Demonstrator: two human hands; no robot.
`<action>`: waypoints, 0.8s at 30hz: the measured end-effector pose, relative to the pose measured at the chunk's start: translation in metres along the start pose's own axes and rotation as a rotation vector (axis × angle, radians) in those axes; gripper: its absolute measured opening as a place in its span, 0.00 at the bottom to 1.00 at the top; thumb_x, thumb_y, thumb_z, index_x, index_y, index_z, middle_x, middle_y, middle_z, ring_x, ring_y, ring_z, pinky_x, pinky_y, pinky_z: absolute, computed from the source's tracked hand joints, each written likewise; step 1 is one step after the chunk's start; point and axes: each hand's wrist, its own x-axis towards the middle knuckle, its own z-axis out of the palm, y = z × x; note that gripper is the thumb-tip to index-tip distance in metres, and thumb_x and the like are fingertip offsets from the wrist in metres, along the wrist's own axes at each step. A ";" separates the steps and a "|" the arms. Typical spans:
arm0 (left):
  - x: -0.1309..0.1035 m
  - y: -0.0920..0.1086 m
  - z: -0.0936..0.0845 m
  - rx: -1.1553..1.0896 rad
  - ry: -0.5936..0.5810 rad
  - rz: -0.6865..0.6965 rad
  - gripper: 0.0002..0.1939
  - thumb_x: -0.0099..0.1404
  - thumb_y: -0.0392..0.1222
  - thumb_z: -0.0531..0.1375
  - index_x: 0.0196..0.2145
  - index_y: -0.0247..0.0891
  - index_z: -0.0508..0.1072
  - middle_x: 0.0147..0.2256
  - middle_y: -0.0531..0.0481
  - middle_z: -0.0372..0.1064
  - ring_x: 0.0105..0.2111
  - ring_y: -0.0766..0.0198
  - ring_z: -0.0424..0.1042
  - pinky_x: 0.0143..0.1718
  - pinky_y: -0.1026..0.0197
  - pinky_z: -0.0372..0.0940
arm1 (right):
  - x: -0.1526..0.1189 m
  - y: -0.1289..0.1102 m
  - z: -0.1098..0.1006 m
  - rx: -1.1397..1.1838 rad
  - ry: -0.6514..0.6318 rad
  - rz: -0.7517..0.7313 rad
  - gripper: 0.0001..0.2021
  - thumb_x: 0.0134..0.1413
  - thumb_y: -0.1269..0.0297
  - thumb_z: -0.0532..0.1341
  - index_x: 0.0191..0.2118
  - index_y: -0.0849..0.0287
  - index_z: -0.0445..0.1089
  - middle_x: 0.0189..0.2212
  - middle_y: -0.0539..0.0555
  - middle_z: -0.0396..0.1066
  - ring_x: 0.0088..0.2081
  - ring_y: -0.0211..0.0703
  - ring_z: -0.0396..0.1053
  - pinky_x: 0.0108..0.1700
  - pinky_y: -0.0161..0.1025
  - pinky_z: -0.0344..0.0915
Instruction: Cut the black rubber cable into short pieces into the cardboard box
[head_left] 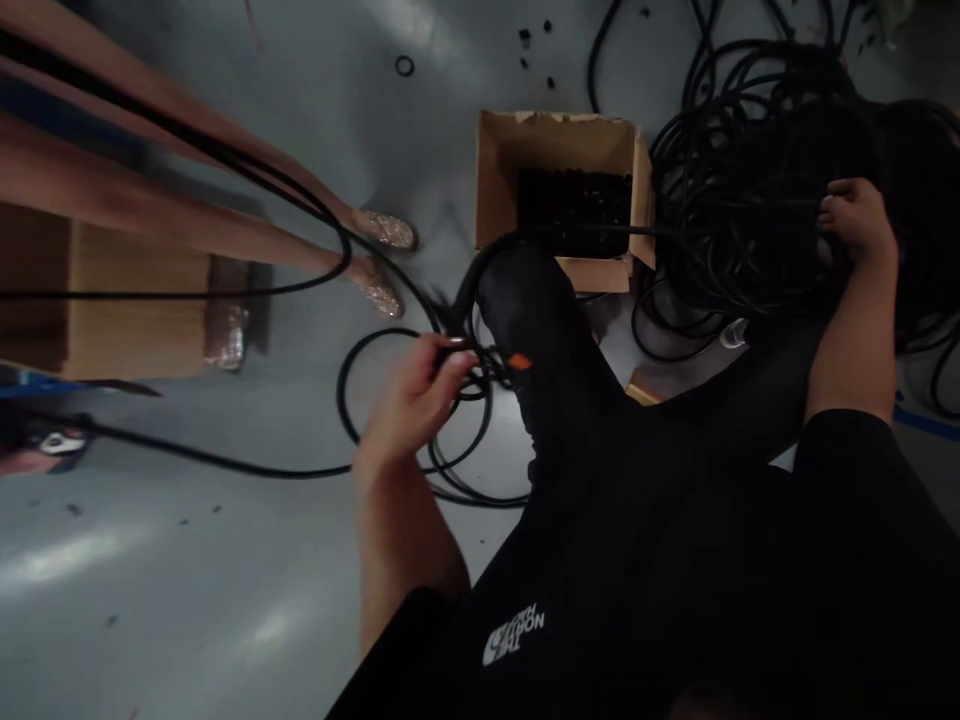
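Note:
My left hand (pixel 416 400) is closed in a pinch over black cable (pixel 487 240) at my knee; blur hides exactly what lies between the fingertips. An orange piece (pixel 519 361) shows just beyond them, against my dark trouser leg. From there a length of cable arches across the knee and runs right, past the front of a cardboard box. At the upper right, my right hand (pixel 862 220) is curled into a fist around cable, in front of a large tangled pile of black cable (pixel 765 140). Loose loops (pixel 341 390) hang or lie below my left hand.
The open cardboard box (pixel 495 180) holds many small black pieces. A person's legs (pixel 225 215) in glittery shoes stand at left, with cables passing across them. Another carton (pixel 139 310) is beside them. A black ring (pixel 405 66) and small black bits lie on the grey floor.

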 end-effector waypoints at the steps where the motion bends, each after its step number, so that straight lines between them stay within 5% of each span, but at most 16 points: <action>1: 0.008 -0.009 0.009 0.114 -0.045 0.005 0.30 0.83 0.75 0.71 0.41 0.47 0.75 0.30 0.53 0.72 0.32 0.53 0.66 0.34 0.57 0.61 | -0.006 -0.002 0.002 0.021 -0.032 -0.005 0.21 0.87 0.87 0.62 0.75 0.74 0.79 0.52 0.61 0.85 0.38 0.35 0.71 0.68 0.50 0.79; 5: 0.040 0.009 0.067 0.416 -0.208 0.046 0.14 0.89 0.53 0.65 0.44 0.46 0.75 0.44 0.43 0.80 0.48 0.44 0.78 0.54 0.48 0.74 | -0.038 -0.009 0.022 0.121 -0.256 -0.141 0.15 0.87 0.85 0.61 0.61 0.65 0.83 0.44 0.55 0.84 0.40 0.39 0.78 0.68 0.49 0.82; 8: 0.054 0.047 0.106 0.350 -0.267 0.199 0.17 0.94 0.55 0.61 0.47 0.44 0.78 0.48 0.41 0.81 0.54 0.43 0.80 0.63 0.45 0.77 | -0.080 -0.011 0.057 0.211 -0.562 -0.300 0.03 0.85 0.72 0.73 0.53 0.59 0.86 0.43 0.56 0.87 0.43 0.44 0.82 0.68 0.52 0.86; 12: 0.058 0.078 0.135 0.135 -0.337 0.365 0.27 0.99 0.66 0.55 0.52 0.43 0.80 0.49 0.41 0.81 0.53 0.46 0.81 0.64 0.45 0.78 | -0.154 -0.007 0.110 0.403 -1.057 -0.372 0.28 0.60 0.38 0.90 0.50 0.53 0.89 0.45 0.57 0.90 0.50 0.58 0.90 0.66 0.58 0.90; 15: 0.060 0.080 0.145 0.098 -0.337 0.379 0.27 0.99 0.65 0.53 0.51 0.43 0.80 0.50 0.41 0.81 0.53 0.46 0.81 0.64 0.44 0.78 | -0.197 0.000 0.131 0.575 -1.310 -0.332 0.37 0.50 0.31 0.91 0.57 0.49 0.89 0.52 0.59 0.91 0.61 0.69 0.91 0.68 0.64 0.90; 19: 0.066 0.071 0.159 0.106 -0.288 0.318 0.21 0.99 0.58 0.56 0.52 0.43 0.79 0.54 0.40 0.83 0.58 0.45 0.82 0.68 0.42 0.77 | -0.224 0.002 0.132 0.759 -1.423 -0.236 0.46 0.48 0.38 0.91 0.73 0.35 0.85 0.59 0.57 0.90 0.72 0.74 0.87 0.74 0.74 0.86; 24: 0.070 0.060 0.187 0.207 -0.211 0.173 0.11 0.94 0.51 0.66 0.58 0.42 0.77 0.59 0.36 0.84 0.60 0.41 0.82 0.69 0.38 0.78 | -0.240 -0.013 0.133 0.761 -1.333 -0.259 0.51 0.55 0.33 0.87 0.83 0.25 0.79 0.73 0.57 0.86 0.83 0.77 0.77 0.81 0.76 0.80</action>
